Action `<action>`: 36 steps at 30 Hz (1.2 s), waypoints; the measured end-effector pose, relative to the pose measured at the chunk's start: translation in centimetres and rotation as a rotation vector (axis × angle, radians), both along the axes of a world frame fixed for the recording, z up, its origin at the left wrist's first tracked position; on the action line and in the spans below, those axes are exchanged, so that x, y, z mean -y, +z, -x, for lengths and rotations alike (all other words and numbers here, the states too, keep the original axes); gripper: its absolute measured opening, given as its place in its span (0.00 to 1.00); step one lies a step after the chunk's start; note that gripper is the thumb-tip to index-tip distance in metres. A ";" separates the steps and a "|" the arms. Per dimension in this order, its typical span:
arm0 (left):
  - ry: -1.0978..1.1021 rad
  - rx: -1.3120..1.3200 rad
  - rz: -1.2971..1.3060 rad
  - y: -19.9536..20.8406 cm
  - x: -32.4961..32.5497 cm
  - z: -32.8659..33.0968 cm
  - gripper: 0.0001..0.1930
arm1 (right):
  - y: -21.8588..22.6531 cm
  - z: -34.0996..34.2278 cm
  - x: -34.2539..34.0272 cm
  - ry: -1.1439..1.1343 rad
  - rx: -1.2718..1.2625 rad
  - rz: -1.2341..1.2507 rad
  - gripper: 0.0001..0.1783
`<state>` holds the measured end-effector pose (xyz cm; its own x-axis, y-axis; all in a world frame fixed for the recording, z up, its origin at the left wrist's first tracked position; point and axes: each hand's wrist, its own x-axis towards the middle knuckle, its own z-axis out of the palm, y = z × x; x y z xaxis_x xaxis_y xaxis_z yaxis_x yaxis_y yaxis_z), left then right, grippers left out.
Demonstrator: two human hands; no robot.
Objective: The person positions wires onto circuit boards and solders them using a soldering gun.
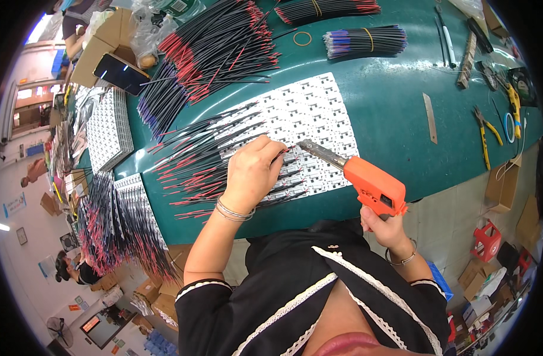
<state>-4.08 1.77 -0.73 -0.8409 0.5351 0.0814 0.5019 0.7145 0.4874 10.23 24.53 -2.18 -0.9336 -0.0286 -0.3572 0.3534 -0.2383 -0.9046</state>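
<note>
A white panel of small circuit boards (pixel 336 127) lies on the green table in front of me. Rows of black wires with red ends (pixel 191 169) stick out from its left part. My left hand (pixel 252 169) rests over those rows, thumb and fingers pinched on a thin wire (pixel 285 150) whose far end meets the panel. In my right hand (pixel 385 230) is an orange soldering gun (pixel 375 184), gripped by its handle. Its metal nose points left, the tip just beside the pinched wire; whether they touch I cannot tell.
Loose black wires (pixel 224 41) lie piled at the back, near banded bundles (pixel 366 43). A stack of panels (pixel 108 127), a phone (pixel 120 73) and wired panels (pixel 126 219) occupy the left. Pliers (pixel 485 136), a steel ruler (pixel 430 118) and a pen (pixel 448 44) lie right.
</note>
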 end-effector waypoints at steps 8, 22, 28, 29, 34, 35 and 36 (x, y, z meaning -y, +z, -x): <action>-0.014 -0.011 0.012 0.1 -0.2 0.0 0.05 | -0.1 0.2 0.1 0.013 -0.002 -0.009 0.17; -0.013 0.004 0.056 0.3 -0.2 0.1 0.05 | 0.5 0.1 0.0 -0.014 -0.040 -0.032 0.11; -0.083 0.038 0.028 0.7 -0.1 0.8 0.06 | 0.1 -0.2 -0.1 0.010 0.027 0.031 0.19; -0.091 0.025 0.043 0.7 -0.1 0.8 0.06 | 0.0 -0.2 -0.1 0.010 0.027 0.031 0.19; -0.110 -0.011 0.091 0.6 -0.2 0.7 0.06 | 0.2 -0.1 -0.1 0.026 0.009 -0.020 0.19; -0.116 -0.016 0.101 0.6 -0.2 0.7 0.06 | 0.3 0.0 0.0 0.027 0.009 -0.019 0.19; -0.121 -0.021 0.111 0.5 -0.2 0.7 0.07 | 0.5 0.1 0.1 0.004 -0.008 -0.036 0.13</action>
